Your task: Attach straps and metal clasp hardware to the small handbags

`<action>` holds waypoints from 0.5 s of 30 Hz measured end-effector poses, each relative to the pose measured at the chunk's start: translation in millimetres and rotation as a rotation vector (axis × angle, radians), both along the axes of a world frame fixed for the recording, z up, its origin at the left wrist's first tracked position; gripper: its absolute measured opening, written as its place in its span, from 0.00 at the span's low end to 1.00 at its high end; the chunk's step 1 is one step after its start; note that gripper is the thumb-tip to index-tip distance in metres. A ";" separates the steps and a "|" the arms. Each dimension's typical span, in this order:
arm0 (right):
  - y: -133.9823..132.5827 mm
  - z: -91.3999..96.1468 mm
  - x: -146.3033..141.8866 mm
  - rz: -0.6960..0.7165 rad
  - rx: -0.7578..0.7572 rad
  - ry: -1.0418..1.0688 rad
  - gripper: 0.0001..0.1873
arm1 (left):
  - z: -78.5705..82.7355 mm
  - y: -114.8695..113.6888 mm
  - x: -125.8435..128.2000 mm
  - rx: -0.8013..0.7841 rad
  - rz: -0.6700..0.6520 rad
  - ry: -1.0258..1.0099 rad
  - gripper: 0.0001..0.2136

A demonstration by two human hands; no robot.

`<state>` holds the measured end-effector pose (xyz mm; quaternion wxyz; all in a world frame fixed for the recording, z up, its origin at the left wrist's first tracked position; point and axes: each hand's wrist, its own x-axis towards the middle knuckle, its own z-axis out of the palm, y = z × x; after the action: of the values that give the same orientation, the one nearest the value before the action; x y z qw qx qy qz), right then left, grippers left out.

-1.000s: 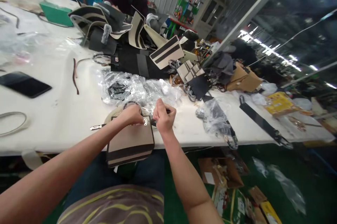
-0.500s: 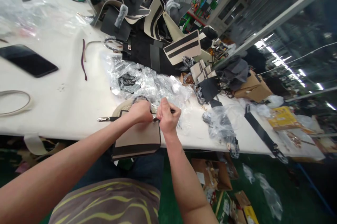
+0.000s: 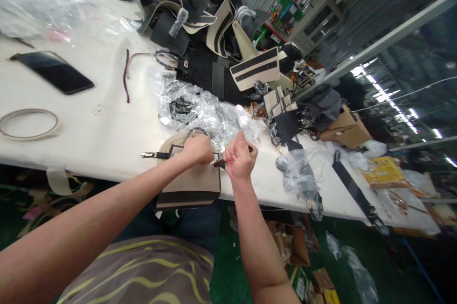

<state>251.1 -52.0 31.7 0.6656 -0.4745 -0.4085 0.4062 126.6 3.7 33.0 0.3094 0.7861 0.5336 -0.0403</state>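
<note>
A beige bag panel with a dark stripe (image 3: 191,188) hangs over the near edge of the white table (image 3: 100,137). My left hand (image 3: 197,149) is closed and presses on the panel's top edge. Just right of it, my right hand (image 3: 238,158) is a fist around a thin dark tool (image 3: 219,163) whose tip points at the panel's top corner. A dark strap with a metal clasp (image 3: 154,155) sticks out leftward from under my left hand.
Crumpled clear plastic bags (image 3: 203,113) lie just beyond my hands. Stacked black and beige bag parts (image 3: 200,33) fill the table's far side, where another person sits. A black phone (image 3: 53,72) and a tape ring (image 3: 28,123) lie left. Cardboard scraps (image 3: 296,242) litter the green floor.
The view has shifted, so the table slides right and down. My hands stay on the panel's top edge; the right fist has moved slightly away from the left.
</note>
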 end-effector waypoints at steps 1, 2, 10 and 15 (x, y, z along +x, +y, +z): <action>0.4 -0.3 0.4 0.017 -0.017 0.004 0.40 | 0.0 0.0 0.1 0.000 -0.002 -0.001 0.20; 1.7 -1.2 0.5 0.026 -0.040 0.009 0.40 | 0.2 0.0 0.2 -0.001 -0.005 0.000 0.20; 20.7 -7.4 5.2 0.028 -0.179 0.000 0.39 | 0.9 -1.9 -0.7 0.003 -0.013 -0.009 0.19; 15.3 -3.2 0.0 0.016 -0.165 -0.016 0.39 | -4.3 -1.2 -1.8 0.022 -0.016 -0.039 0.18</action>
<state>251.1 -36.7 28.5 0.6175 -0.5276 -0.3830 0.4400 124.8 2.5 28.7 0.3109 0.7942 0.5217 -0.0216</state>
